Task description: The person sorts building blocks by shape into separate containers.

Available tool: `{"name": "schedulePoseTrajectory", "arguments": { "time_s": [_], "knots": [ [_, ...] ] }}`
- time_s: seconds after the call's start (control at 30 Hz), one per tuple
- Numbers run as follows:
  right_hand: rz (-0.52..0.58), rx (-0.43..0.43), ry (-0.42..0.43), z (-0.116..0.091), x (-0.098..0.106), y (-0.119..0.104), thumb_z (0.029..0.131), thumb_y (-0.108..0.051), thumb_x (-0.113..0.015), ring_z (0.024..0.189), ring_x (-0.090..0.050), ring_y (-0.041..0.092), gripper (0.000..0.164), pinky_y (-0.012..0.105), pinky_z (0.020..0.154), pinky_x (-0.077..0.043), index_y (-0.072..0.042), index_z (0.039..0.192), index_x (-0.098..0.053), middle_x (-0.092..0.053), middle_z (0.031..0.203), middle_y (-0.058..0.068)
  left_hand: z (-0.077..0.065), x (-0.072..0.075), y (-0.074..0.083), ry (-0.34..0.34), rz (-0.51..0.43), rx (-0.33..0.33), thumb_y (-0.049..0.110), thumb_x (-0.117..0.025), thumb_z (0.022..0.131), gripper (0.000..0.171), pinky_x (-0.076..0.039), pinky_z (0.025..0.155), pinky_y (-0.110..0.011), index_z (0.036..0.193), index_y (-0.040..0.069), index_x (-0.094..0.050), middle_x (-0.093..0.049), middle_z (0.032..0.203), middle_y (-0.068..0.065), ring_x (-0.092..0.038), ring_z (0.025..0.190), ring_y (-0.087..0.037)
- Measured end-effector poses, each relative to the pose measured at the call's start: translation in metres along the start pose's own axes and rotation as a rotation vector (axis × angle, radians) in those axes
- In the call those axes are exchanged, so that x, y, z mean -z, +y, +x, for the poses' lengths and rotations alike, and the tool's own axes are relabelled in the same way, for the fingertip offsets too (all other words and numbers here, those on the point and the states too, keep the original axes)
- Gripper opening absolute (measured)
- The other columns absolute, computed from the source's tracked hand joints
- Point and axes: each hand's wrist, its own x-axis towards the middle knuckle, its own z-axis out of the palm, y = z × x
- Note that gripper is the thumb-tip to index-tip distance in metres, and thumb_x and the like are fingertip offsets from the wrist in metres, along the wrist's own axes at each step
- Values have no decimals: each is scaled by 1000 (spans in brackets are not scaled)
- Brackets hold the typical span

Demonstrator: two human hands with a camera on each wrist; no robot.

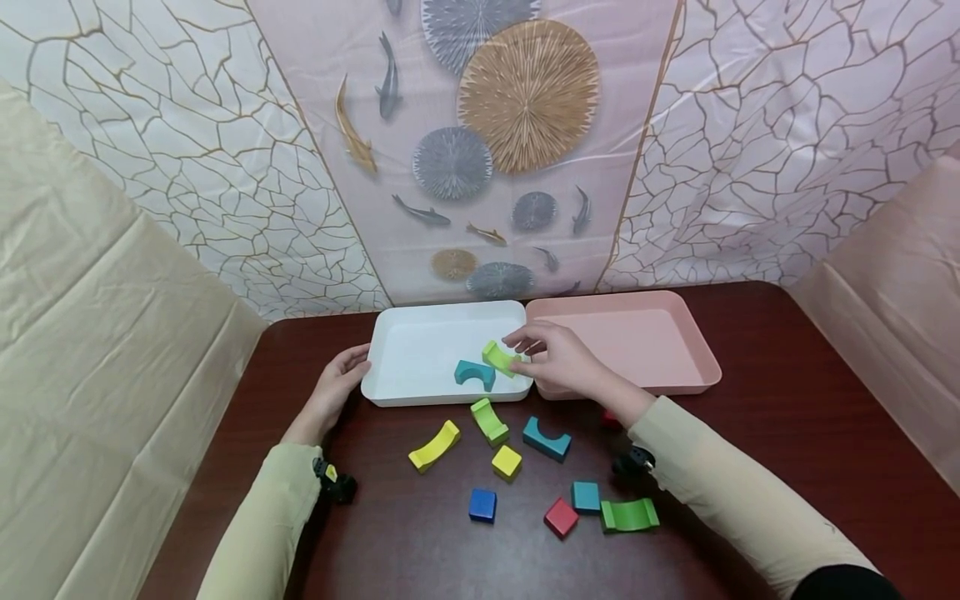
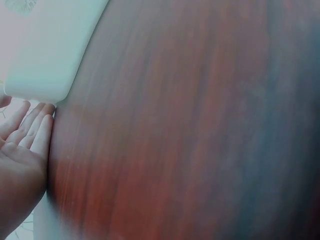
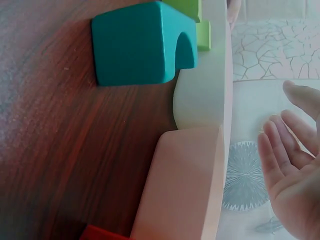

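Observation:
At the left end of the white tray (image 1: 412, 354), my left hand (image 1: 333, 392) touches the rim with fairly straight fingers, and the left wrist view shows its fingertips against the tray's end. My right hand (image 1: 561, 358) hovers over the tray's right end. Its thumb and loosely bent fingers stand apart, with nothing between them in the right wrist view. Just beyond the thumb, a light green curved block (image 1: 495, 357) lies in the tray. Beside that block sits a teal arch block (image 1: 468, 370).
A pink tray (image 1: 630, 342) adjoins the white one. On the table nearer me are a yellow curved block (image 1: 435, 447), a light green one (image 1: 490, 422), a blue arch (image 1: 547, 442), a green curved block (image 1: 630, 517), and several cubes, including a yellow cube (image 1: 507, 463) and red cube (image 1: 561, 518).

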Motion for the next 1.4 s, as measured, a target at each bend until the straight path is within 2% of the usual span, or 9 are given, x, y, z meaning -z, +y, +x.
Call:
{"name": "schedulePoseTrajectory", "arguments": {
  "time_s": [0.3, 0.53, 0.8, 1.03, 1.2, 1.4],
  "knots": [
    [0, 12, -62, -13, 1, -4, 94, -9, -81, 109, -71, 36, 36, 52, 99, -59, 2, 127, -73, -72, 120, 18, -1, 0, 0, 2, -4, -7, 19, -47, 115, 56, -44, 92, -5, 165, 0, -30, -36, 169, -25, -39, 154, -36],
    [-13, 29, -85, -24, 2, -3, 93, -7, -82, 103, -71, 30, 33, 51, 95, -61, 1, 124, -74, -74, 116, 16, 0, 0, 1, -1, 9, 7, 21, -48, 115, 58, -43, 92, -6, 166, 1, -29, -35, 170, -24, -38, 155, -35],
    [-17, 45, -84, -35, 5, -2, 92, -8, -83, 102, -72, 26, 33, 46, 94, -63, -1, 123, -75, -76, 117, 12, -1, 0, -1, -5, -12, -23, 18, -46, 115, 56, -43, 94, -6, 164, -3, -29, -37, 167, -27, -40, 151, -34],
    [2, 28, -106, -45, 9, -1, 92, -7, -82, 103, -71, 24, 31, 45, 93, -63, -2, 122, -76, -76, 116, 9, -1, -1, -1, -3, 4, -19, 20, -48, 115, 57, -44, 93, -6, 165, -2, -30, -37, 167, -27, -40, 152, -36],
    [30, 17, -125, -51, 8, 3, 93, -8, -82, 101, -71, 27, 30, 49, 93, -63, -2, 121, -76, -75, 114, 15, -1, -1, 0, -11, -4, -15, 19, -47, 115, 58, -42, 93, -5, 165, -2, -28, -35, 168, -27, -38, 154, -36],
    [50, 34, -142, -58, 9, 9, 92, -7, -82, 103, -75, 30, 29, 41, 90, -65, -1, 120, -75, -75, 113, 17, -2, 0, 0, -12, -4, -20, 20, -47, 115, 58, -42, 94, -6, 165, -3, -27, -34, 169, -28, -36, 155, -38]
  ]
}}
